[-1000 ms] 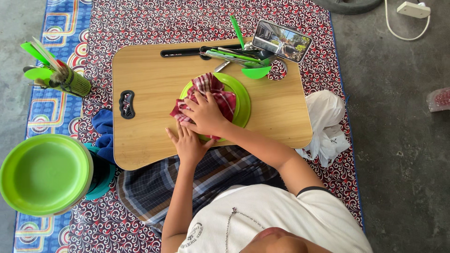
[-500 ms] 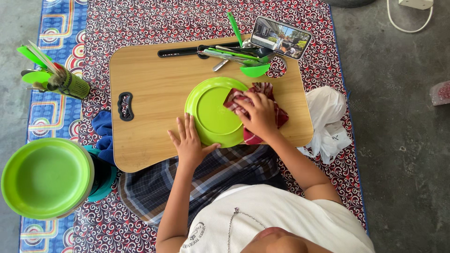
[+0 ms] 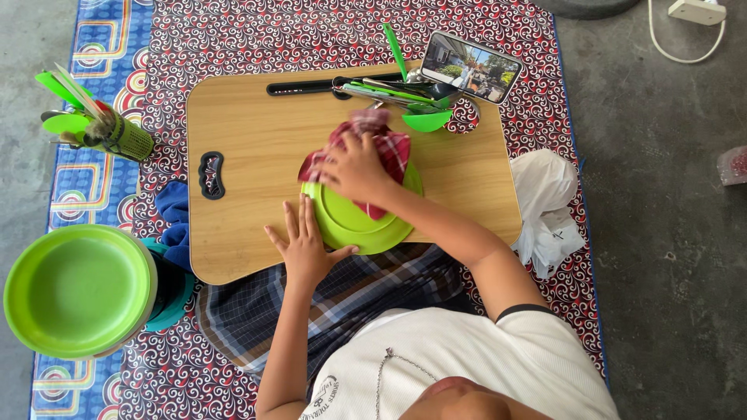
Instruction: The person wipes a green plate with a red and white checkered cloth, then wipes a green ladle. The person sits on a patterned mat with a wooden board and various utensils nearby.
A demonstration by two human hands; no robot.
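From above I see my right hand [image 3: 354, 167] has swung the red checked cloth [image 3: 366, 144] from the plate's right edge to its upper part near the frame's centre, so wiping goes on. That hand presses the bunched cloth with curled fingers onto the green plate [image 3: 354, 225] on the wooden tray [image 3: 249, 132]. My left hand [image 3: 302, 243] lies flat and spread, touching the plate's lower left rim.
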